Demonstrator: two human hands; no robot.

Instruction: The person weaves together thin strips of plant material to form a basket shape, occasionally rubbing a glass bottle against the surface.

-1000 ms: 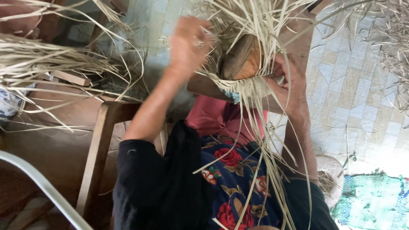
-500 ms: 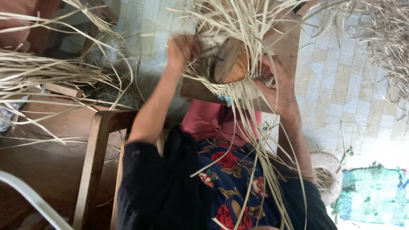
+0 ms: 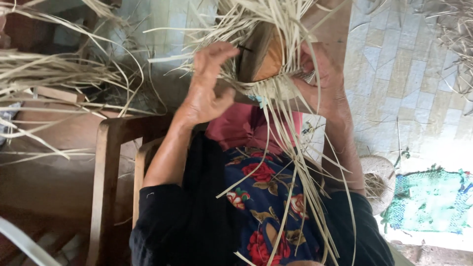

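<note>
A partly woven piece of pale straw (image 3: pixel 276 88) sits over a wooden block (image 3: pixel 263 56) on my lap, with long loose strands (image 3: pixel 300 172) hanging down over my flowered skirt. My left hand (image 3: pixel 207 86) is at the left side of the weave, fingers curled around thin strands. My right hand (image 3: pixel 322 81) presses the right side of the weave and block, pinching strands there. Many strands fan upward and hide the top of the block.
A wooden chair frame (image 3: pixel 106 177) stands at the left. Bundles of dry straw (image 3: pixel 54 79) lie at the left, more straw (image 3: pixel 456 44) at the top right. A small woven straw piece (image 3: pixel 379 180) and a green mat (image 3: pixel 428 199) rest on the tiled floor.
My left hand has moved from above the weave down to its left side, fingers curling on strands. The right hand stays on the block's right side. The view shifted slightly.
</note>
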